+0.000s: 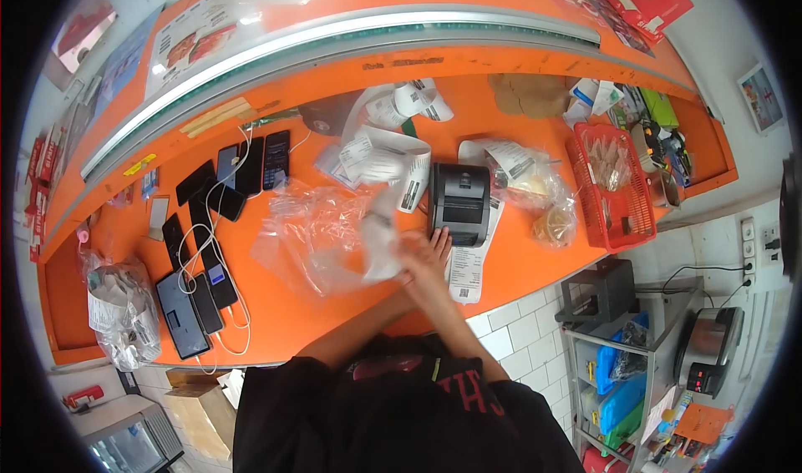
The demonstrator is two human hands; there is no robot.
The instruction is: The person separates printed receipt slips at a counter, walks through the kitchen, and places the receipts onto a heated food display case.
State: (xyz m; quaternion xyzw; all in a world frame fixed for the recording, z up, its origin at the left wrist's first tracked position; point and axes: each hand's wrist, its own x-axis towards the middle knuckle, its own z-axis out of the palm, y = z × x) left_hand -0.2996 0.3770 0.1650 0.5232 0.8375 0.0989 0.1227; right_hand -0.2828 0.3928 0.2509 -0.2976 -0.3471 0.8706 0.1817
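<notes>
My forearms cross in front of the black receipt printer (460,204). My right hand (418,256) lies on top, closed on a white paper strip (382,243) that looks like a receipt and is smeared by motion. Passing beneath it, my left hand (441,241) shows only its fingertips, stretched out against the printer's lower left edge; the rest is hidden. A printed receipt (468,274) lies flat below the printer. Left of my hands spreads a clear plastic bag (313,235). A long curl of printed receipts (393,156) rises behind it.
Several phones (224,285) and a tablet (182,316) with white cables lie on the left. Bagged food (535,177) sits right of the printer, beside a red basket (614,232). A raised orange shelf (484,55) spans the back; a bag of papers (124,314) stands far left.
</notes>
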